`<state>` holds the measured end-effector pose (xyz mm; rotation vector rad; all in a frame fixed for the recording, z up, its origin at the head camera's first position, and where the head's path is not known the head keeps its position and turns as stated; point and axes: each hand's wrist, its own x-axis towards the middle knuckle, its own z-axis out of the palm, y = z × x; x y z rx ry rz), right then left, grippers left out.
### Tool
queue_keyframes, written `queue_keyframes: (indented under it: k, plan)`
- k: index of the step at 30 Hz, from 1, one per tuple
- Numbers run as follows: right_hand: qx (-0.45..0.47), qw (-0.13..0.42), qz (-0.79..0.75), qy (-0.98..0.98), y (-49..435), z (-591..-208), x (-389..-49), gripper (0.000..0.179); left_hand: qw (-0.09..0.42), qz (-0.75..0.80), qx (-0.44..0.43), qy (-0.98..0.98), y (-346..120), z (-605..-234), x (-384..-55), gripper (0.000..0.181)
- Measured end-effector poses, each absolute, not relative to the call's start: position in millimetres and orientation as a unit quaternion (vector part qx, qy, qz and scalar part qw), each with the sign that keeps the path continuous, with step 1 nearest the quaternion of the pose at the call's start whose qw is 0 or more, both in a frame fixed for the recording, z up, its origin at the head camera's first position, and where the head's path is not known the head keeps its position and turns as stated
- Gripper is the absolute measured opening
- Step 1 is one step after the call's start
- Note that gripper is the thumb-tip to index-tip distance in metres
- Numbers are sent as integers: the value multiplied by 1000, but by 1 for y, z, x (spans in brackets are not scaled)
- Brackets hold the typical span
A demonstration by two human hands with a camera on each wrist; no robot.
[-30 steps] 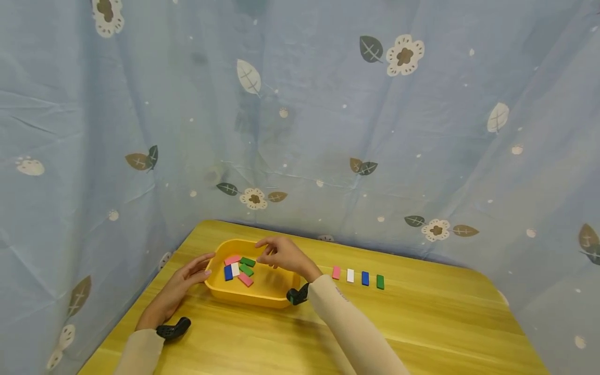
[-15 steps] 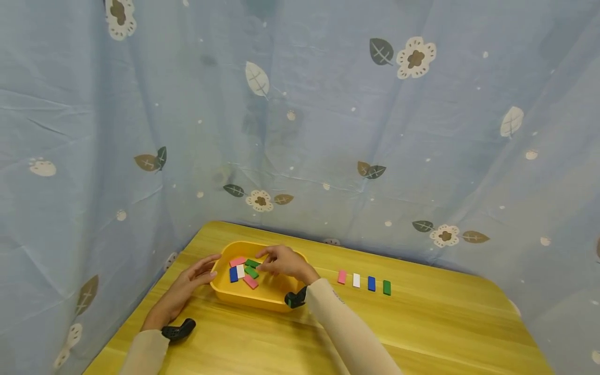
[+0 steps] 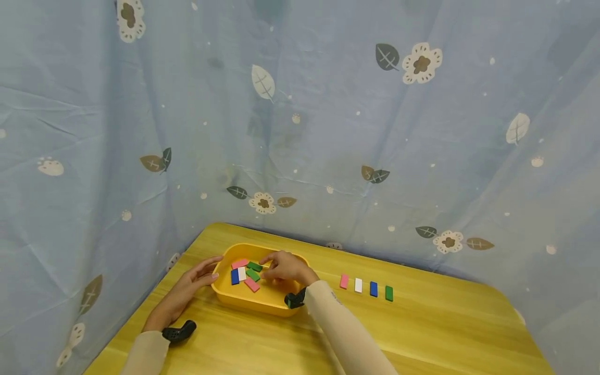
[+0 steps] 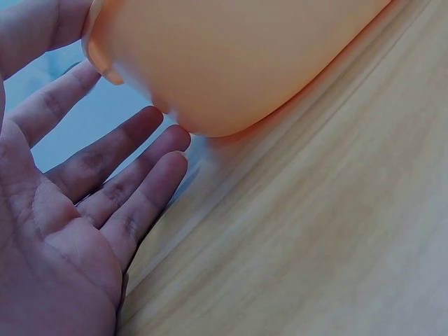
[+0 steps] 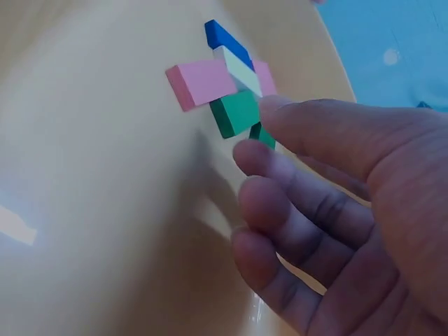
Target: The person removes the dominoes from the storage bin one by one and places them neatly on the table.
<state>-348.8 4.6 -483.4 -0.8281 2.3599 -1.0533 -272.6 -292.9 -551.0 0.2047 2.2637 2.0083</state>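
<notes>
My left hand (image 3: pixel 189 284) rests at the left end of a yellow plastic tub (image 3: pixel 253 307). In the left wrist view its fingers are nearly straight, fingertips right at the tub's outer wall (image 4: pixel 231 63). My right hand (image 3: pixel 286 268) is inside the tub, fingers loosely bent, with nothing seen between thumb and fingertips. Just beyond its fingertips lie small domino-like blocks: a green block (image 5: pixel 234 112), another green block (image 3: pixel 254 266) partly hidden by the fingers in the right wrist view, a pink block (image 5: pixel 206 82), a second pink block (image 3: pixel 239 264), a white block (image 5: pixel 239 72) and a blue block (image 5: pixel 229 43).
Right of the tub, a spaced row on the wood-grain table (image 3: pixel 422 323) holds a pink block (image 3: pixel 344 282), a white block (image 3: pixel 358 285), a blue block (image 3: pixel 373 289) and a green block (image 3: pixel 389 294). A blue patterned curtain (image 3: pixel 309 140) hangs behind and at the left.
The right hand has come lower into the tub and closer to the green blocks. The left hand stays at the rim. The whole head view has shifted slightly.
</notes>
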Motion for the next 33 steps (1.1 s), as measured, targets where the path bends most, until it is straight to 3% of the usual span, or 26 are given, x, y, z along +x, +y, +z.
queue_keyframes:
  k: [25, 33]
  plan:
    - [-281, 160, -350, 879, -11, -501, -360, 50, 50, 663, 68, 744, -290, -550, -272, 50]
    - [-271, 153, -342, 887, -11, -504, -357, 27, 51, 664, 69, 743, -291, -549, -269, 49]
